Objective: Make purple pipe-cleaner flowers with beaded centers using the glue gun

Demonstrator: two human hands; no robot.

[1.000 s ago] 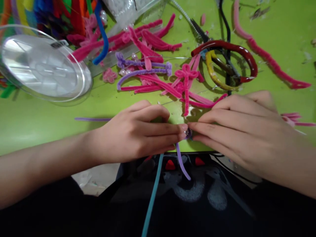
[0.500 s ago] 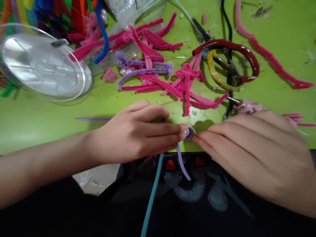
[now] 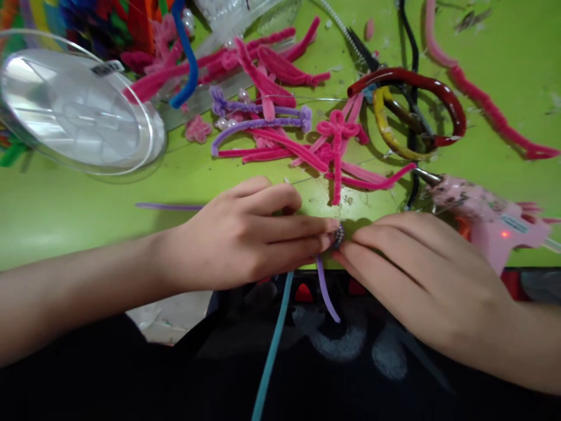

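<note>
Between the fingertips of my left hand (image 3: 245,231) is pinched a small purple pipe-cleaner piece, mostly hidden, with a silvery beaded trim (image 3: 339,235) curved round its end. A purple pipe cleaner (image 3: 326,289) hangs below those fingers, and a teal pipe cleaner (image 3: 276,345) runs down from under the hand. The thumb and fingers of my right hand (image 3: 429,275) are closed at the trim's right side; its end is hidden there. Another purple strand (image 3: 169,206) sticks out left of my left wrist.
A pink glue gun (image 3: 491,213) with a lit red light lies behind my right hand. Scissors (image 3: 449,105) with red and yellow handles lie beyond. Pink pipe-cleaner pieces (image 3: 336,149) cover the middle of the green table; a clear spool (image 3: 79,111) stands left.
My right hand has moved down and left, closer against the beaded trim, uncovering the glue gun. The trim now wraps further round the purple piece. My left hand keeps its pinch.
</note>
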